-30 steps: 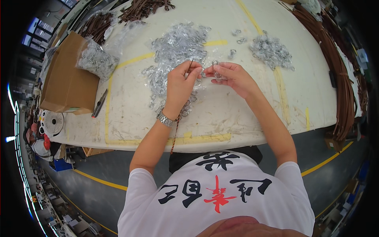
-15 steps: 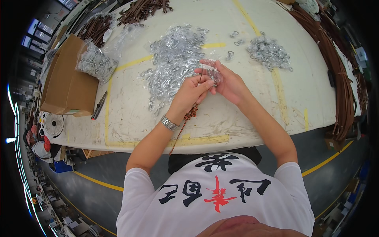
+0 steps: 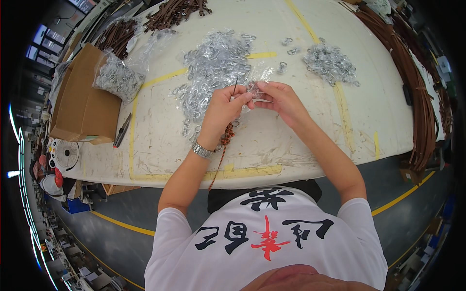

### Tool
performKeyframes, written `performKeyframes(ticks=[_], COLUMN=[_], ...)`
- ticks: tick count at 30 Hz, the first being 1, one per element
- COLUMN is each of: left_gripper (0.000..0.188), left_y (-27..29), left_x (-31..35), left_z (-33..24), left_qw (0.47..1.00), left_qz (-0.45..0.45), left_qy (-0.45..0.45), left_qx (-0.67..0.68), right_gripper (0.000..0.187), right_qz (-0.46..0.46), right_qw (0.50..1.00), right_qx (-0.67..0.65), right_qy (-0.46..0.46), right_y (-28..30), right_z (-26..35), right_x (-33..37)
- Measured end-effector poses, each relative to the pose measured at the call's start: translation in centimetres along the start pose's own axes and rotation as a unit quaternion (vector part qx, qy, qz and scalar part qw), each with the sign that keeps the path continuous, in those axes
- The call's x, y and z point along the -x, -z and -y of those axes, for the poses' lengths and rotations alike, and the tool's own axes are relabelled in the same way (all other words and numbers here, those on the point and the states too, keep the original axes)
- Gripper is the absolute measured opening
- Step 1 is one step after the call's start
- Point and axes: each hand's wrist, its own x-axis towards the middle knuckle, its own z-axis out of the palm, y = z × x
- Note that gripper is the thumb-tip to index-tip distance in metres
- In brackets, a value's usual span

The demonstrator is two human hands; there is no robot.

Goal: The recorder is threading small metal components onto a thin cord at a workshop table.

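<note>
A small clear plastic bag with a metal snap hook inside is pinched in the fingers of my right hand. My left hand is closed close beside it, its fingertips meeting the bag's near side. A thin dark pointed tool sticks up from the left fingers; its lower part is hidden in the hand. Below that hand hangs a knotted orange-brown cord, trailing toward the table's near edge. Behind both hands lies a large pile of bagged snap hooks.
On the right is a smaller pile of bagged hooks, with a few loose ones nearby. A cardboard box, a filled plastic bag and a utility knife are at left. Brown straps line the right edge.
My hands have drawn apart slightly, and the left hand has shifted left with the pointed tool. The bagged snap hook has moved a little left, and my right fingers have closed more around it.
</note>
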Motion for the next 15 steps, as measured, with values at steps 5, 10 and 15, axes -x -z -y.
performKeyframes(ticks=[5, 10, 15], left_gripper=[0.016, 0.016, 0.015], left_y=[0.55, 0.31, 0.23], left_x=[-0.01, 0.12, -0.09], left_z=[-0.13, -0.59, 0.23], left_qw=[0.998, 0.998, 0.999], left_qz=[0.038, 0.042, 0.0], left_qy=[0.023, 0.02, 0.02], left_qx=[-0.032, -0.043, -0.028], right_gripper=[0.033, 0.033, 0.033], right_qz=[0.023, 0.043, 0.098], right_qw=[1.0, 0.996, 0.988], right_qx=[-0.004, -0.081, -0.115], right_qy=[0.007, 0.01, -0.015], right_y=[-0.13, -0.86, -0.68], right_z=[-0.1, 0.22, -0.61], right_x=[0.04, 0.46, 0.23])
